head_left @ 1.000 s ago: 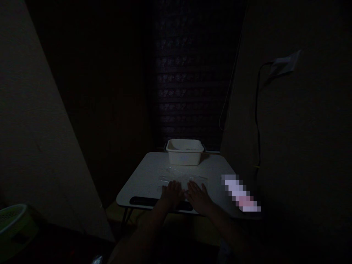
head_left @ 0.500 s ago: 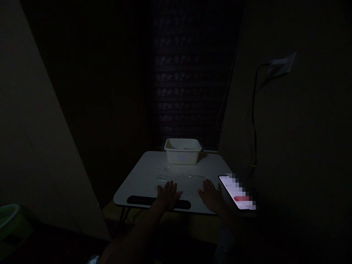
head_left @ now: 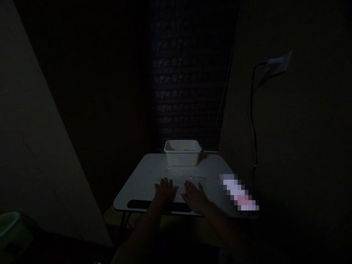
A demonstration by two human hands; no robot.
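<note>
My left hand lies palm down with spread fingers on a clear plastic sheet or bag, near the front of the small white table. To its right, my right hand also rests flat, fingers apart, on the near right part of the clear plastic. Neither hand grips anything. The plastic is thin and glints faintly; its exact outline is hard to make out in the dim light. Behind it, at the table's back edge, stands a white rectangular tub whose contents are unclear.
A lit phone, partly pixelated, lies at the table's right edge. A dark slot strip runs along the front edge. A cable hangs from a wall socket on the right. A green container stands at lower left.
My right hand has moved left across the plastic, closer to my left hand. My left hand has hardly moved. The view has shifted slightly, and the picture is dimmer.
</note>
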